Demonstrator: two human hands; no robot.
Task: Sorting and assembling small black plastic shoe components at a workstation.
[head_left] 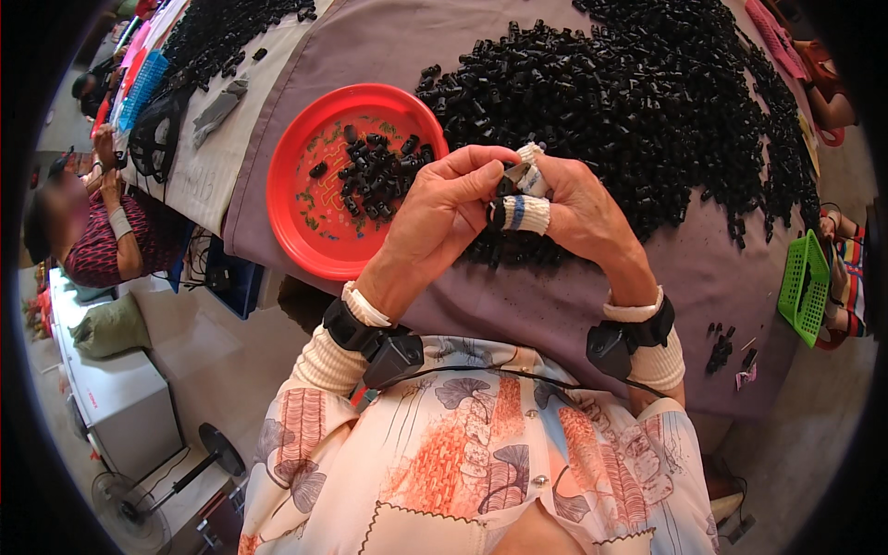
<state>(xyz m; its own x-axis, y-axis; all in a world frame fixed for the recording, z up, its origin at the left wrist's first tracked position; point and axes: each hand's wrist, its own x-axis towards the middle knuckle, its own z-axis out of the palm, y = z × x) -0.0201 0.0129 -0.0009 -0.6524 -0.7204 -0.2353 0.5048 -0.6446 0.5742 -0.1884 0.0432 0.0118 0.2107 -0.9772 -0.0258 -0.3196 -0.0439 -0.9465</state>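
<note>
Left hand and right hand meet above surface, fingers pinched shut on small black part (right fingers taped). Red plate of same parts at left; big black pile beyond.

Long work table draped in dull mauve cloth, pale grey concrete floor left of and below it, white box-shaped cabinet on that floor, black floor fan below the cabinet, even daylight
</note>
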